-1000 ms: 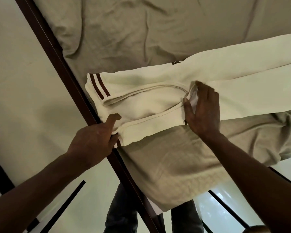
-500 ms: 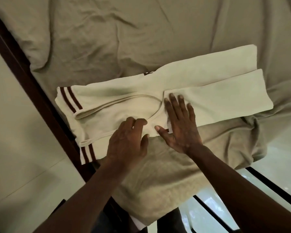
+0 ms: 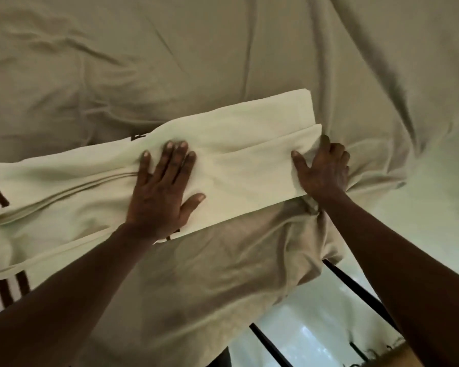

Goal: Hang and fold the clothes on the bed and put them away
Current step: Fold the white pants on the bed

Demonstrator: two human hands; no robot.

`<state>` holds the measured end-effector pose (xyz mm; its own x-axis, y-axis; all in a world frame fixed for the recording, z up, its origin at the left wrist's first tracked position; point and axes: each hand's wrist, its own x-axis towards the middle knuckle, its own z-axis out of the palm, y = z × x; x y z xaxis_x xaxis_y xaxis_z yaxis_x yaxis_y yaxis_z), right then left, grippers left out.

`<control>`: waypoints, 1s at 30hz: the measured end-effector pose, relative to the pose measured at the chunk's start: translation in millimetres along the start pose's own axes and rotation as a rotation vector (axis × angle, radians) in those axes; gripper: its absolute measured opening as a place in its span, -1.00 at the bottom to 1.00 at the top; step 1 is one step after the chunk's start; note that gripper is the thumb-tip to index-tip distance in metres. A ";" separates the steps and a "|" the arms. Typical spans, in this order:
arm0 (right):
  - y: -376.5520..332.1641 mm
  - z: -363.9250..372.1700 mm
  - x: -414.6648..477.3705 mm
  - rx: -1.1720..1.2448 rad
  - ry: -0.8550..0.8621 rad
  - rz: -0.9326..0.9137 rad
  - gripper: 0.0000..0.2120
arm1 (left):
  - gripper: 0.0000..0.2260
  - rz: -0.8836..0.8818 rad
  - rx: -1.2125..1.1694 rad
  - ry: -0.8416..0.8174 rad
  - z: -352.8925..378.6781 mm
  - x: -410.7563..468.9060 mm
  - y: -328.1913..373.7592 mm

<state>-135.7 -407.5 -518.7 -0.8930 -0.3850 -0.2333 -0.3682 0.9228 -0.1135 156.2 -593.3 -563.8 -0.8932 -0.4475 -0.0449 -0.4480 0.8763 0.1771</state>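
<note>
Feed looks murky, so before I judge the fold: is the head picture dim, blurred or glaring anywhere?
Head view: dim, even light, the cream garment legible; head view: left hand and right hand slightly soft, edges readable; head view: pale glare on the glossy floor at lower right.

One garment [image 3: 249,168], one bedsheet [image 3: 223,49], two hands (left hand [image 3: 162,194], right hand [image 3: 323,173])

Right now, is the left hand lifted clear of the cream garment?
No, the left hand lies flat, fingers spread, pressing on the cream garment.
</note>
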 end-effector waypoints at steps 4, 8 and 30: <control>2.6 -14.7 23.7 0.365 -0.092 0.098 -0.33 | -0.28 -0.019 -0.006 0.065 1.3 -0.2 1.0; 10.3 -25.9 38.4 0.585 -0.039 0.139 -0.77 | -0.29 -0.037 -0.005 0.045 -0.3 1.0 6.9; -79.1 3.7 -87.3 0.442 -0.185 -0.594 -0.68 | -0.34 -0.242 -0.110 -0.026 -2.3 -12.2 54.5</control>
<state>-27.7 -446.9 -492.9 -0.5047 -0.8472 -0.1656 -0.6005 0.4824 -0.6377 142.8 -540.5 -551.4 -0.7620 -0.6356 -0.1238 -0.6427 0.7192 0.2639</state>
